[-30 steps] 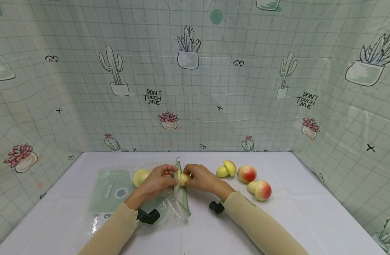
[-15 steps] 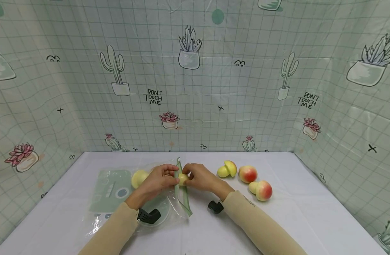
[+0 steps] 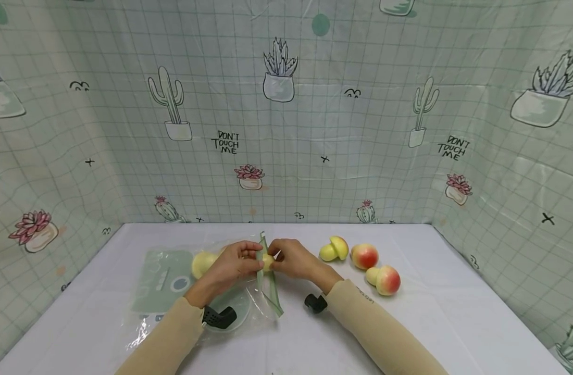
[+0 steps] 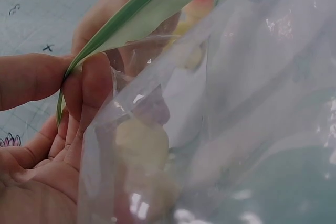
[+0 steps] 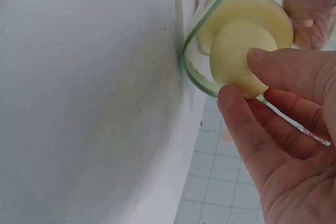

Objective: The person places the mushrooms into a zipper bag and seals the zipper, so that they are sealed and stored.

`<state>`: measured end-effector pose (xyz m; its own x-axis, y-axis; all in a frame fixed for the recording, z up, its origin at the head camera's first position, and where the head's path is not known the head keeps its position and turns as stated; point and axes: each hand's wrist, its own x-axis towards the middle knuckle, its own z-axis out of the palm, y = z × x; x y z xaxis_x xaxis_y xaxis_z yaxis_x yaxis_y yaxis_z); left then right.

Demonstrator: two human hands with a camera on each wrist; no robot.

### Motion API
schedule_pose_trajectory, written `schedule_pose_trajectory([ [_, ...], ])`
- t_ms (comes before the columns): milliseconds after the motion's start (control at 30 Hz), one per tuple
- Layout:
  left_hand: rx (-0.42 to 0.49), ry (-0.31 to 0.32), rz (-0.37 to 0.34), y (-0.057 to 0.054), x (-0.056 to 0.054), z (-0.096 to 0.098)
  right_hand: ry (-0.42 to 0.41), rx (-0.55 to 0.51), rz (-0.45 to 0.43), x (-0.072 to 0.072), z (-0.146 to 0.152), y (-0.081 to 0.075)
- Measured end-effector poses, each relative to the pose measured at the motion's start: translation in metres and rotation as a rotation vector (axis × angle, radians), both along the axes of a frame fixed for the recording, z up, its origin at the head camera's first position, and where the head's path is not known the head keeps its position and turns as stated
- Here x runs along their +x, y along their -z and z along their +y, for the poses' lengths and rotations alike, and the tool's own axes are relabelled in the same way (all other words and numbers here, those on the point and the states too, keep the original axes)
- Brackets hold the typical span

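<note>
A clear zip bag point(image 3: 137, 328) with a green seal strip point(image 3: 274, 299) lies at the left of the table. My left hand point(image 3: 230, 264) pinches the strip near its middle and keeps the mouth parted. At that mouth my right hand point(image 3: 296, 259) holds a pale yellow toy mushroom point(image 5: 239, 51) by the stem end, between thumb and fingertips. Its wide cap is inside the opening, stem outward. Another yellow toy mushroom point(image 3: 202, 264) is inside the bag, partly hidden by my left hand.
Right of my right hand lie a yellow mushroom point(image 3: 333, 249) and two red-and-yellow ones, one nearer the back point(image 3: 364, 256) and one in front point(image 3: 383, 279). Black wrist cameras sit below both wrists. A patterned curtain point(image 3: 314, 182) encloses the white table point(image 3: 455, 312).
My right hand has edged left with its mushroom, which sits deeper in the bag's mouth, less of the stem showing. My left hand stays on the strip.
</note>
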<state>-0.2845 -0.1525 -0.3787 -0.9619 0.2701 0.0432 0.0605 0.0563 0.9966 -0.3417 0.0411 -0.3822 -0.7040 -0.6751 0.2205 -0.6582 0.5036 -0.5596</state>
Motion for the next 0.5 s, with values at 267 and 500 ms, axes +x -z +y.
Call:
schedule_pose_trajectory([
  [267,0.025,-0.015,-0.010,-0.0005,-0.0010,0.0003,0.012,-0.019,-0.019,-0.0015,-0.0024,0.0002],
  [500,0.041,-0.007,-0.017,0.0000,-0.0010,0.0003,0.009,-0.033,-0.023,-0.0007,-0.0064,0.0008],
])
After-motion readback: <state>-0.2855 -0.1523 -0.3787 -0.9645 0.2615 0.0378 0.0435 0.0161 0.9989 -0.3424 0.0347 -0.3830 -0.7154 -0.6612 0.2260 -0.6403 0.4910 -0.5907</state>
